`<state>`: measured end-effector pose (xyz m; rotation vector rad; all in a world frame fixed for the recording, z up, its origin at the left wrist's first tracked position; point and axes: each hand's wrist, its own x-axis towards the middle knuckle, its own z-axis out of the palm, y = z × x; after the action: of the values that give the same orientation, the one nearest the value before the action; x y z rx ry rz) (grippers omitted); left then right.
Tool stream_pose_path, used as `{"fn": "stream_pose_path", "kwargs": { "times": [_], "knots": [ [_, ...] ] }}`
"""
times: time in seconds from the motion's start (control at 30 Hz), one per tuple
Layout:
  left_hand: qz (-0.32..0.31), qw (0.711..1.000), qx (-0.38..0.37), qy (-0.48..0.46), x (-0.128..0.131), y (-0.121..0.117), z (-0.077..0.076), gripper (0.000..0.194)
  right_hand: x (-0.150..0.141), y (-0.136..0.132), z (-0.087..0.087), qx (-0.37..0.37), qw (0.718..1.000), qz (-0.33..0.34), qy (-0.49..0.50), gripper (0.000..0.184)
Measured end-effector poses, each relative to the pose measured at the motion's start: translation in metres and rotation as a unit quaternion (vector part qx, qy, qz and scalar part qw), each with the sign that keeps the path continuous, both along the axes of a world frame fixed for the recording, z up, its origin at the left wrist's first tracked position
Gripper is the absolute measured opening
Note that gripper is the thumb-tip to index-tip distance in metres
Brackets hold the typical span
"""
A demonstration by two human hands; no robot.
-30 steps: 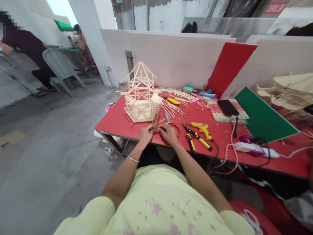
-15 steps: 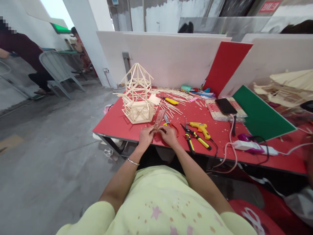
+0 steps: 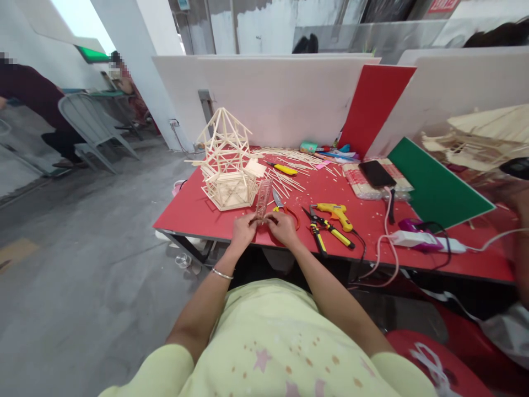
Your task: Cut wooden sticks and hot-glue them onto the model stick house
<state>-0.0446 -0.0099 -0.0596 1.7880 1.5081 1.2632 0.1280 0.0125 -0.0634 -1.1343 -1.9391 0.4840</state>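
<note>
Both my hands meet at the front edge of the red table, fingers closed on the bottom end of a narrow, pinkish-brown lattice panel (image 3: 263, 197). My left hand (image 3: 243, 230) pinches its left corner and my right hand (image 3: 281, 227) its right corner. The panel stands nearly upright, and its far end reaches toward a tower-like model of pale wooden sticks (image 3: 231, 190) behind it on the left. Just right of the panel lie scissors (image 3: 278, 199) with orange handles, partly behind my right hand. My fingertips hide the panel's lowest part.
Yellow-handled cutters (image 3: 328, 231) and a yellow glue gun (image 3: 335, 212) lie to the right on the red table (image 3: 185, 209). Loose sticks (image 3: 285, 184) and a yellow utility knife (image 3: 285, 169) are farther back. A phone (image 3: 377, 174), power strip (image 3: 417, 240) and cables sit rightward. Other people are at left.
The lattice panel has turned from leaning right to standing more upright, showing more of its face. Both hands keep hold of it. The whole view has shifted slightly.
</note>
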Motion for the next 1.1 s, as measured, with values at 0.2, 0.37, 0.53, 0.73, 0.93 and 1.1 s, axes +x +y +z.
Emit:
{"fn": "stream_pose_path", "kwargs": {
  "times": [0.2, 0.37, 0.53, 0.73, 0.93, 1.1],
  "knots": [
    [-0.018, 0.999, -0.012, -0.027, -0.002, 0.004, -0.003, 0.014, 0.000, -0.001, 0.000, 0.007, 1.000, -0.002, 0.003, 0.014],
    [-0.048, 0.997, -0.023, -0.054, -0.008, 0.005, -0.006, 0.013, 0.001, -0.006, 0.003, 0.013, 1.000, 0.010, -0.006, 0.015],
    [-0.062, 0.995, -0.028, -0.071, -0.013, 0.007, -0.007, 0.014, 0.002, -0.009, 0.006, 0.018, 1.000, 0.014, -0.016, 0.017],
    [-0.069, 0.994, -0.026, -0.075, -0.013, 0.007, -0.008, 0.013, 0.001, -0.010, 0.006, 0.024, 0.999, 0.012, -0.026, 0.017],
    [-0.062, 0.996, -0.017, -0.067, -0.012, 0.008, -0.009, 0.015, 0.001, -0.008, 0.005, 0.025, 0.999, 0.005, -0.030, 0.015],
    [-0.068, 0.996, -0.020, -0.061, -0.013, 0.008, -0.006, 0.015, 0.001, -0.008, 0.005, 0.019, 0.999, 0.007, -0.026, 0.014]
  ]
}}
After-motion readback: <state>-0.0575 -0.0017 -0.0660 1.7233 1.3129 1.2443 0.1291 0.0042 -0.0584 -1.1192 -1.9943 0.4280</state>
